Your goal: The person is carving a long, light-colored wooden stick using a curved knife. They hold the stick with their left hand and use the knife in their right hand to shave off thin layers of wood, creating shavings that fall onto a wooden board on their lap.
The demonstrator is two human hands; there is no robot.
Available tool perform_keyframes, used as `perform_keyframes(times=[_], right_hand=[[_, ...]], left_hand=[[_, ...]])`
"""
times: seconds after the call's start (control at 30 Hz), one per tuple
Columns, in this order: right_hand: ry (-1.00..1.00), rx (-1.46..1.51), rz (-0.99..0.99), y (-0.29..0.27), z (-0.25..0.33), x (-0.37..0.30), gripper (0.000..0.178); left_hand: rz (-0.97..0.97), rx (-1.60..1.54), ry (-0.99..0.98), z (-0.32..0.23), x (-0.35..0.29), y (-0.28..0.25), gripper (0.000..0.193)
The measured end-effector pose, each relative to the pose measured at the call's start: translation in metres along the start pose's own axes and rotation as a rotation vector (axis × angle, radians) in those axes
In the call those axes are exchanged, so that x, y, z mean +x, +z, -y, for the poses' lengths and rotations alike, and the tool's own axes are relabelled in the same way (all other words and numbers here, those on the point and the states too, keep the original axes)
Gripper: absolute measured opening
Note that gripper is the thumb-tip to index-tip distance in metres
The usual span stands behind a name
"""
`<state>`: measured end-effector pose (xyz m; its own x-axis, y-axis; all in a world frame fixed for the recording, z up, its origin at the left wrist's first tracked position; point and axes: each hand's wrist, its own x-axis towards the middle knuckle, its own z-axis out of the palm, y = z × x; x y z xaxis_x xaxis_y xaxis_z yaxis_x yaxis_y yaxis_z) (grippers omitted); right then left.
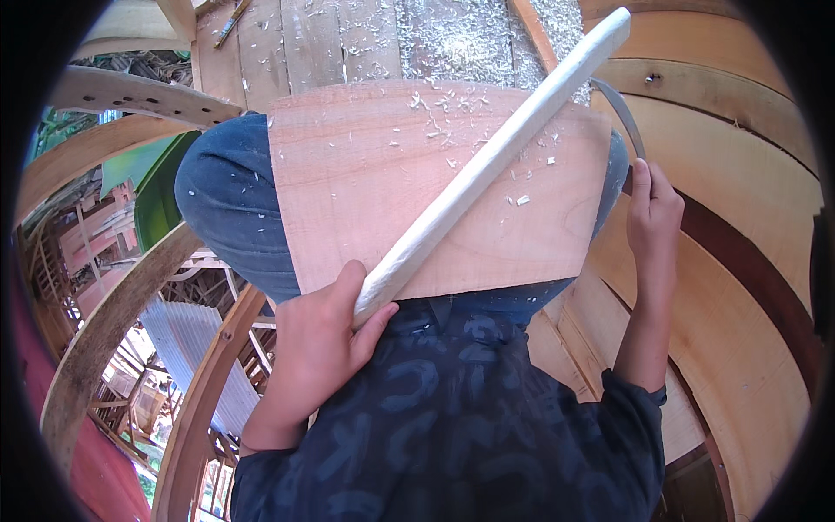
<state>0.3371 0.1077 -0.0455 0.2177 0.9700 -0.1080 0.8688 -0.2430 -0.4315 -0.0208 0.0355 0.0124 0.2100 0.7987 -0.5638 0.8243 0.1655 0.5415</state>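
My left hand (317,344) is closed round the lower end of a long, pale wooden stick (489,165), its thumb lying along the side. The stick slants up to the right, over a flat reddish-brown wooden board (348,183) on my lap; whether it rests on the board I cannot tell. In my right hand (654,213) is a knife with a curved grey blade (624,116). That blade points up and left, with its tip close to the stick's right side near the far end. My fingers hide the knife's handle.
Wood shavings (470,48) lie thick on the planks ahead, with a few on the board. Curved planking (722,235) rises at my right. Bent wooden ribs (113,348) stand at my left, with an opening between them. A thin tool (230,22) lies at the far left.
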Motion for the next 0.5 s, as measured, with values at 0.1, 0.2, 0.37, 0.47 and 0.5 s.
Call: perform_keyframes(times=[0.1,0.2,0.37,0.47,0.5], right_hand=[[-0.211,0.047,0.149,0.01,0.056,-0.031,0.031],[-0.319,-0.008,0.188,0.026,0.065,-0.04,0.029],[-0.155,-0.026,0.062,0.042,0.046,-0.02,0.036],[0.098,-0.111,-0.077,0.011,0.001,0.013,0.038],[0.071,-0.093,-0.063,0.008,-0.005,0.008,0.038]], left_hand=[[0.012,-0.015,0.01,-0.004,0.01,-0.002,0.038],[-0.022,0.018,0.029,-0.007,0.01,-0.003,0.038],[0.048,0.025,-0.038,-0.011,0.009,-0.01,0.039],[0.063,0.015,-0.006,-0.002,0.005,-0.005,0.041],[0.058,-0.009,-0.015,0.0,0.006,-0.006,0.041]])
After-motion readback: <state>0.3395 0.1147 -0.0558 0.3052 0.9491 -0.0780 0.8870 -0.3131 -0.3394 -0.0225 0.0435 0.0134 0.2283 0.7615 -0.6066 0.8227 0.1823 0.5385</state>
